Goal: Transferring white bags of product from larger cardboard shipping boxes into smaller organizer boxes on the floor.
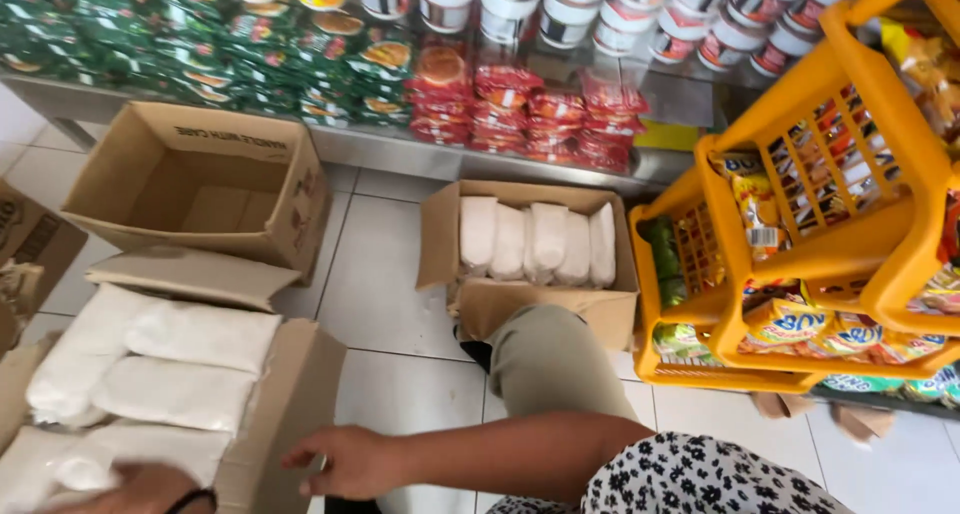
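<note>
L hand [140, 489] on white bag [120, 452]; R hand [345, 461] just beside box [285, 414].

Near carton [290, 414]: I see an open brown cardboard box at lower left on the white tiled floor, its flaps folded outward, one flap raised at the far side. It is filled close to the rim with white bags [175, 374], soft pillow-shaped packets of a pale powdery or granular content, lying flat and overlapping in loose layers. The uppermost packets lie lengthwise across the box, slightly tilted. The right wall of the carton stands upright at the edge nearest my view; the lower left corner of the box is cut off by the frame.
</note>
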